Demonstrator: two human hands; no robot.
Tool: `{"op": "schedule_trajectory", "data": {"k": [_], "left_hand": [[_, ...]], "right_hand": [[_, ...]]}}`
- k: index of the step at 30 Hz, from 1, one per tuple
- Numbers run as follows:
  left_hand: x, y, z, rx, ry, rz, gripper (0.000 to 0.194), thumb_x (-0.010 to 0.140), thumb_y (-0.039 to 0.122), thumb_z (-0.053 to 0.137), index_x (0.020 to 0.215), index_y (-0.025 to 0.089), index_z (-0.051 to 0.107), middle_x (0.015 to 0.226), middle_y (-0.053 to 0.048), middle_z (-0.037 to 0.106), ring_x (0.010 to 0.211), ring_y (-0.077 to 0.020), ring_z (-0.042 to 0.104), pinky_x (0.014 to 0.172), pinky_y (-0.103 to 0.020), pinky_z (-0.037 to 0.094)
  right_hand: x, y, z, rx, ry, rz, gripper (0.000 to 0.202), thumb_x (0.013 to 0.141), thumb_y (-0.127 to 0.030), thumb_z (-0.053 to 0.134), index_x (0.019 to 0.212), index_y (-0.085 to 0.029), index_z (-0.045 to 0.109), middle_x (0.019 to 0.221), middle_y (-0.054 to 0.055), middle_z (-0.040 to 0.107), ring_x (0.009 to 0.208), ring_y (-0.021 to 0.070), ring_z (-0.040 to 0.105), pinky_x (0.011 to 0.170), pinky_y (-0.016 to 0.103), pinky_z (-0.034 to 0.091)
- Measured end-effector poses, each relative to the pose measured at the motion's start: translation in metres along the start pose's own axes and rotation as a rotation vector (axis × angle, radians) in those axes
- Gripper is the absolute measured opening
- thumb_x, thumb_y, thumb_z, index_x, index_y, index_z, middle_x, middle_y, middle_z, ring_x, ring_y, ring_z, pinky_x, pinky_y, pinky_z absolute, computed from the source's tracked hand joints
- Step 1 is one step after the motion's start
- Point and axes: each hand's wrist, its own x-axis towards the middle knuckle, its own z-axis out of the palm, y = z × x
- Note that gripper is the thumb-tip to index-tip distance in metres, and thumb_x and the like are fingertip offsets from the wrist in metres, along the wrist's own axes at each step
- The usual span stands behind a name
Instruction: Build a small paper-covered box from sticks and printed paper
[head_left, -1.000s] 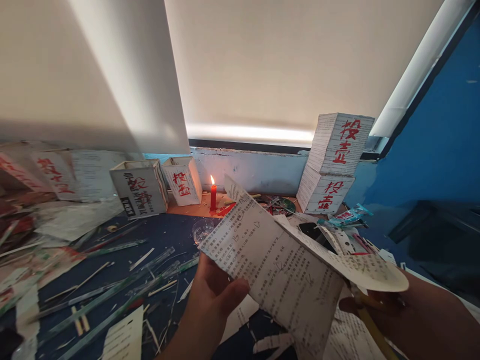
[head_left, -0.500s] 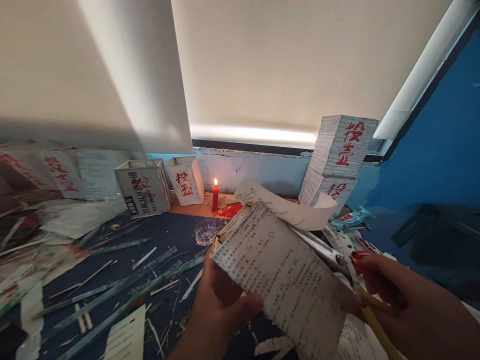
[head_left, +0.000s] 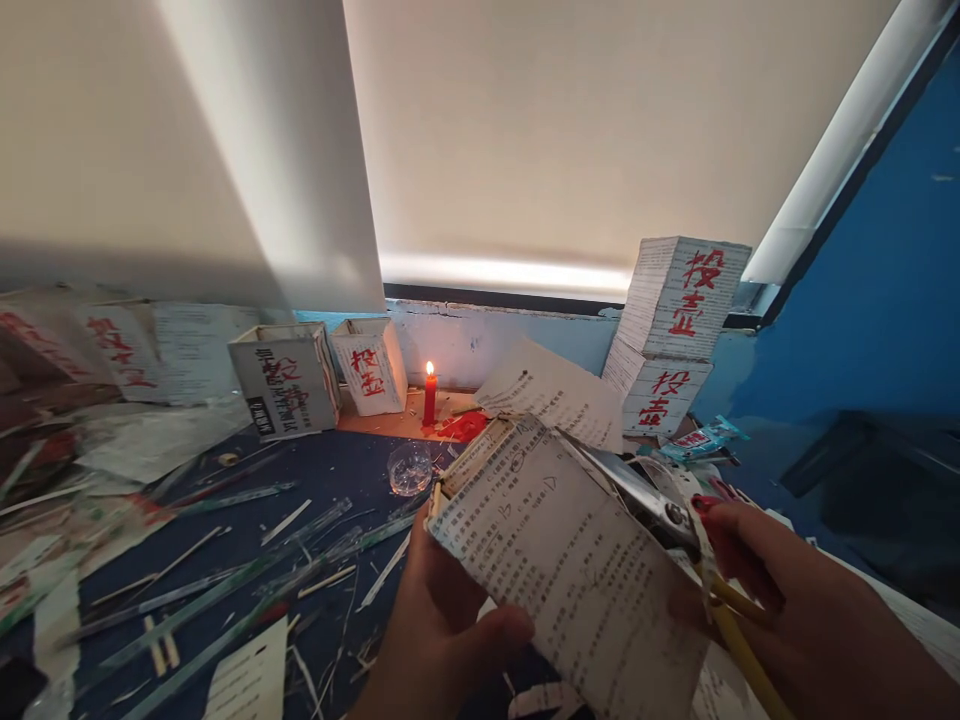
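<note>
A box covered in printed paper (head_left: 562,560) is tilted in the lower middle, its open end toward the upper left. My left hand (head_left: 450,620) grips it from below left, thumb on the printed face. My right hand (head_left: 787,600) is closed on scissors (head_left: 671,513) with red and yellow handles, and its fingertips lie against the box's right side. The scissor blades lie along the box's upper right edge, where a flap of printed paper (head_left: 555,395) stands up behind. Their tips are hidden.
A lit red candle (head_left: 430,400) burns behind the box, near a clear round dish (head_left: 409,470). Paper boxes with red characters stand at the left (head_left: 369,368) and stacked at the right (head_left: 694,295). Strips and sticks litter the dark tabletop (head_left: 247,540).
The curled strip of paper beyond the box now appears as a wider, flatter flap standing upright. The scissors have shifted slightly left against the box's edge, showing more blade.
</note>
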Motion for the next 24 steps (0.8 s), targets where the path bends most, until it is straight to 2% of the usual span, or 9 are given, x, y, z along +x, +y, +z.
{"op": "schedule_trajectory", "data": {"k": [2, 6, 8, 11, 14, 18, 21, 24], "left_hand": [[0.0, 0.0, 0.001, -0.007, 0.005, 0.014, 0.095, 0.071, 0.027, 0.096, 0.147, 0.029, 0.039, 0.152, -0.017, 0.058, 0.142, -0.0427, 0.051, 0.115, -0.057, 0.046], [0.002, 0.001, 0.003, 0.004, 0.061, 0.024, 0.094, 0.067, 0.029, 0.098, 0.143, 0.028, 0.042, 0.148, -0.018, 0.061, 0.139, -0.043, 0.054, 0.112, -0.056, 0.049], [0.002, 0.001, 0.003, 0.025, 0.085, 0.029, 0.09, 0.068, 0.031, 0.097, 0.14, 0.027, 0.044, 0.147, -0.018, 0.061, 0.137, -0.0429, 0.056, 0.11, -0.054, 0.051], [0.001, -0.001, 0.002, 0.043, 0.073, 0.019, 0.09, 0.067, 0.032, 0.097, 0.139, 0.028, 0.043, 0.148, -0.019, 0.06, 0.137, -0.0424, 0.057, 0.109, -0.054, 0.051], [-0.003, -0.004, 0.004, 0.067, 0.079, -0.013, 0.097, 0.063, 0.03, 0.099, 0.139, 0.029, 0.039, 0.147, -0.019, 0.061, 0.133, -0.0426, 0.06, 0.108, -0.056, 0.051], [-0.006, -0.004, 0.009, 0.08, 0.119, -0.041, 0.104, 0.056, 0.03, 0.101, 0.139, 0.029, 0.039, 0.143, -0.018, 0.063, 0.134, -0.043, 0.059, 0.11, -0.056, 0.048], [-0.006, -0.004, 0.009, 0.078, 0.112, -0.042, 0.104, 0.057, 0.031, 0.101, 0.14, 0.028, 0.038, 0.142, -0.019, 0.064, 0.133, -0.0429, 0.059, 0.109, -0.057, 0.048], [-0.006, -0.004, 0.009, 0.085, 0.1, -0.036, 0.104, 0.058, 0.031, 0.1, 0.141, 0.029, 0.038, 0.145, -0.019, 0.062, 0.134, -0.0429, 0.058, 0.109, -0.057, 0.047]], "right_hand": [[0.001, -0.002, -0.002, -0.006, -0.086, 0.023, 0.032, 0.086, -0.052, 0.072, 0.105, -0.028, 0.064, 0.089, 0.002, 0.074, 0.074, 0.0214, 0.072, 0.056, 0.024, 0.059], [-0.002, -0.009, -0.004, 0.02, -0.105, 0.01, 0.03, 0.075, -0.045, 0.08, 0.094, -0.027, 0.066, 0.081, 0.002, 0.073, 0.067, 0.0221, 0.07, 0.051, 0.025, 0.057], [-0.003, -0.011, -0.004, 0.033, -0.1, -0.012, 0.028, 0.074, -0.041, 0.081, 0.094, -0.027, 0.068, 0.079, 0.002, 0.072, 0.065, 0.0217, 0.07, 0.05, 0.025, 0.056], [-0.002, -0.012, -0.003, 0.039, -0.081, -0.015, 0.023, 0.077, -0.038, 0.079, 0.095, -0.027, 0.069, 0.076, 0.002, 0.071, 0.062, 0.0206, 0.068, 0.049, 0.024, 0.054], [-0.001, -0.012, -0.002, 0.042, -0.074, 0.01, 0.022, 0.082, -0.042, 0.076, 0.095, -0.026, 0.069, 0.077, 0.002, 0.071, 0.061, 0.0195, 0.067, 0.048, 0.023, 0.053], [-0.002, -0.011, 0.002, 0.055, -0.13, 0.064, 0.021, 0.087, -0.045, 0.072, 0.093, -0.025, 0.067, 0.082, 0.002, 0.074, 0.067, 0.019, 0.069, 0.054, 0.023, 0.055], [-0.002, -0.009, 0.006, 0.063, -0.179, 0.13, 0.023, 0.089, -0.048, 0.069, 0.093, -0.026, 0.066, 0.088, 0.002, 0.075, 0.073, 0.0197, 0.07, 0.06, 0.025, 0.057], [0.0, -0.007, 0.007, 0.075, -0.201, 0.139, 0.028, 0.089, -0.053, 0.068, 0.096, -0.026, 0.064, 0.085, 0.001, 0.074, 0.071, 0.0197, 0.069, 0.06, 0.027, 0.057]]}}
